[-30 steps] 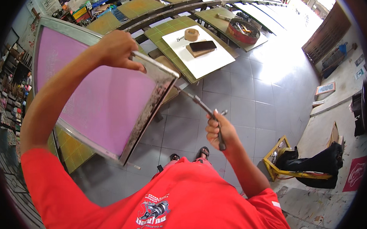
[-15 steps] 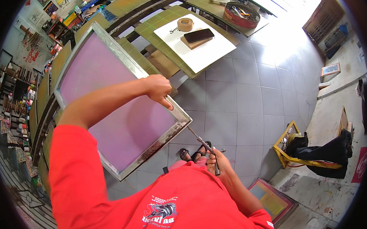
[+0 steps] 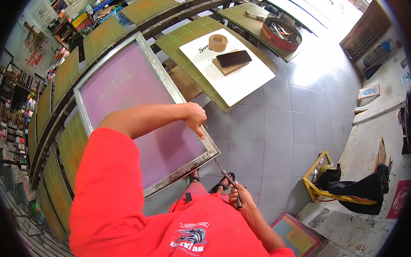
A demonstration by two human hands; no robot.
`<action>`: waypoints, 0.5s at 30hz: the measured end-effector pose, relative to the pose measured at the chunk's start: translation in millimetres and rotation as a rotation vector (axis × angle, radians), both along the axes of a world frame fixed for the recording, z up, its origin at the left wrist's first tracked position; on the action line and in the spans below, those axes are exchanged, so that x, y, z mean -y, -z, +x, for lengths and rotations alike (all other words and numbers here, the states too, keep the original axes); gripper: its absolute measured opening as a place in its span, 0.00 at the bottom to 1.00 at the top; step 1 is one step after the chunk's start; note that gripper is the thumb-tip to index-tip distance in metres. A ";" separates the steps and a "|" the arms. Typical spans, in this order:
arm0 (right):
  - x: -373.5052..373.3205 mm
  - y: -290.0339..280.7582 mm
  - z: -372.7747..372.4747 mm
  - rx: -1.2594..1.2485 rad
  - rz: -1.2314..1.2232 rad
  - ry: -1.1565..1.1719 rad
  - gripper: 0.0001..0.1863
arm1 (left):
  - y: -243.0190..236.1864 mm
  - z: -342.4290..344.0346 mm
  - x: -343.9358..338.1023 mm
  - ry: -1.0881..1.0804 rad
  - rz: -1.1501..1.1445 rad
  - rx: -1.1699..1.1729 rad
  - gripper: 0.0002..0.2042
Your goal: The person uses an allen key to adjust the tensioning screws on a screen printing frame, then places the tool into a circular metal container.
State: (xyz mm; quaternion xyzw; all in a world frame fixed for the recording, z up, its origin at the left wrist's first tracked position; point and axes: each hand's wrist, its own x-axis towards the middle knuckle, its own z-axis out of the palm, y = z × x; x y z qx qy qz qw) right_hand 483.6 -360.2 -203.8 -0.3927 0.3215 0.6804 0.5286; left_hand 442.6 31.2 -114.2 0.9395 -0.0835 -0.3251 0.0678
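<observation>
The fingers of the left hand (image 3: 195,117) are curled shut around the right-hand rail of the screen-printing frame (image 3: 141,112), near its lower corner. The fingers of the right hand (image 3: 242,199) are wrapped tight around the dark handle of a thin metal tool (image 3: 226,176), whose shaft slants up toward that same lower corner of the frame; whether the tip touches it cannot be told.

The frame is a large rectangle of dull grey metal, stained along its edges, stretched with a pink-purple mesh that carries a faint pale marking near its upper part. It is held tilted in the air in front of the person's red shirt (image 3: 173,229), above the grey tiled floor (image 3: 282,126).

Beyond the frame's upper right corner stands a green-topped counter (image 3: 189,38) with a white sheet (image 3: 240,82), a roll of brown tape (image 3: 218,42) and a dark phone (image 3: 234,58) on a small board. Farther from the frame, a round red tray (image 3: 281,33) holds tools.
</observation>
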 end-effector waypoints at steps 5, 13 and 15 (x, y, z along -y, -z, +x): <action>-36.1 0.1 -6.0 -0.056 0.043 0.122 0.14 | 11.8 -9.6 -40.8 -0.026 -0.024 0.019 0.36; -65.4 -21.1 -10.3 0.007 0.017 0.117 0.14 | 9.7 -20.4 -77.5 -0.056 -0.088 0.043 0.36; -73.0 -26.8 -13.3 0.012 0.032 0.118 0.13 | 10.0 -25.3 -86.4 -0.062 -0.106 0.056 0.36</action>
